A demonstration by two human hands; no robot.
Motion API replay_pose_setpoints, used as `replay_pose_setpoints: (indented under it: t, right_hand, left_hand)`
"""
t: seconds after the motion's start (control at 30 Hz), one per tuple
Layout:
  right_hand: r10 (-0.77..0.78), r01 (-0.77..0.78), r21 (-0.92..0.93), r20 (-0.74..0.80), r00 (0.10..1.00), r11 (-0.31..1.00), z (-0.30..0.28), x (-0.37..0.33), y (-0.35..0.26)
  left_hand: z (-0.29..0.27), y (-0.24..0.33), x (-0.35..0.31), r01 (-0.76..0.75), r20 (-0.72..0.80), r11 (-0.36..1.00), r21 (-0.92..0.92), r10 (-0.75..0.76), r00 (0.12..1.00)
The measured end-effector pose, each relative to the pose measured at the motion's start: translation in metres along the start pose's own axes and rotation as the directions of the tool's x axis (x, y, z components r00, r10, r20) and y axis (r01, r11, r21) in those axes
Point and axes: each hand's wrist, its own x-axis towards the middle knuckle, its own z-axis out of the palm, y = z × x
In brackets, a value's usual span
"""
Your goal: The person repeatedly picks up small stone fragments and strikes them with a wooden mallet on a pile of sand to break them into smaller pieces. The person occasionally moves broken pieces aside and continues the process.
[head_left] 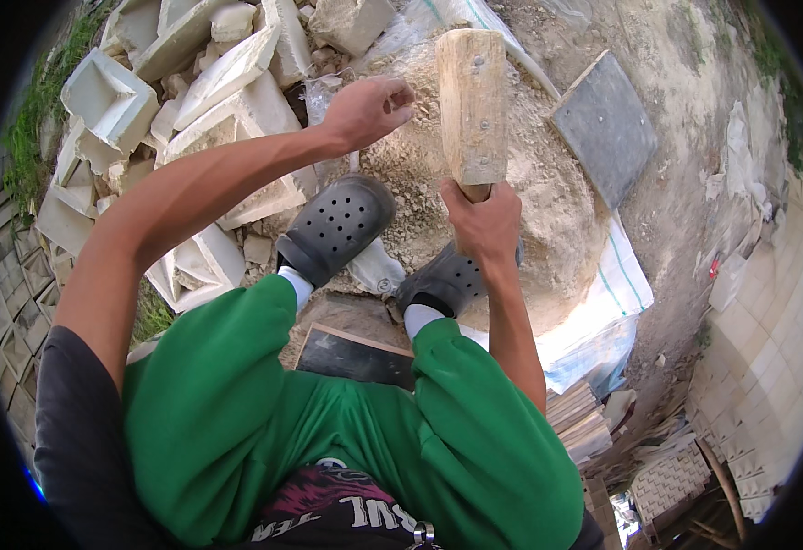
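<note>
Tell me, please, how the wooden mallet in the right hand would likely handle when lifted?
The wooden mallet looks stiff, a solid block. Probably top-heavy: its head is far thicker than the handle the right hand grips. Its rough, dry wood seems unlikely to slip.

Right hand (484, 218) gripping a wooden mallet (471, 105), left hand (365, 110) curled over a sandy pile (548, 211), grey clogs (337, 225), white broken blocks (227, 101) beside

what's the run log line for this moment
right hand: grips wooden mallet | left hand: on crushed rubble pile | feet: grey clogs
</note>
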Motion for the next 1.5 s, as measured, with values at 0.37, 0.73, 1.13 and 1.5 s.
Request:
replay_pose_setpoints:
  t: [0.37,0.73,1.13,1.5]
  right_hand:
    - [0.149,-0.148,-0.03,0.037,0.988,0.989,0.021,0.014,0.039]
    - [-0.344,0.345,-0.167,0.037,0.938,0.924,0.019,0.009,0.044]
    - [-0.366,0.366,0.021,0.082,0.927,0.931,0.004,0.001,0.01]
    - [0.165,-0.164,-0.028,0.034,0.986,0.986,-0.001,0.008,0.036]
  left_hand:
    - [0.004,-0.005,-0.001,0.023,0.016,0.997,-0.07,-0.022,1.0]
    - [0.002,-0.009,-0.005,0.009,-0.011,0.995,-0.103,-0.01,1.0]
    - [-0.014,-0.01,-0.016,0.033,-0.032,0.996,-0.083,-0.035,0.999]
    - [-0.011,-0.023,-0.021,0.034,-0.052,0.986,-0.162,-0.043,0.998]
